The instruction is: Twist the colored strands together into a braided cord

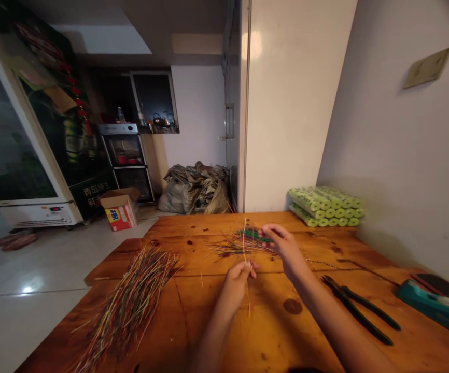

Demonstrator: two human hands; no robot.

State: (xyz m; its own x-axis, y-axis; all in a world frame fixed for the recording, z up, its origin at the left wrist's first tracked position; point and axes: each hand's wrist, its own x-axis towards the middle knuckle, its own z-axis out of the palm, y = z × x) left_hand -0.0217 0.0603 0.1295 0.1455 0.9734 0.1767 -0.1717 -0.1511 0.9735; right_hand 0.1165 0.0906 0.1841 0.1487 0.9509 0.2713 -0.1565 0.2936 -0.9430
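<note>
My left hand [237, 282] is closed in a pinch above the middle of the table. A thin pale wire [243, 241] stands up from its fingertips, and thin strands hang below them. To the right and slightly higher, my right hand [281, 241] has its fingers bent and the tips close together; anything between them is too fine to make out. Behind both hands lies a small pile of thin coloured wires [228, 246], some of them green. A larger bundle of many-coloured wires [131, 300] is spread on the table's left side.
Dark-handled pliers [359, 308] lie on the wooden table [286, 342] at right, near a teal tape dispenser [434, 308]. Green rolls [325, 207] are stacked at the back right. Beyond the table are a cardboard box [120, 210], filled sacks [195, 189] and a glass-door fridge [33, 129].
</note>
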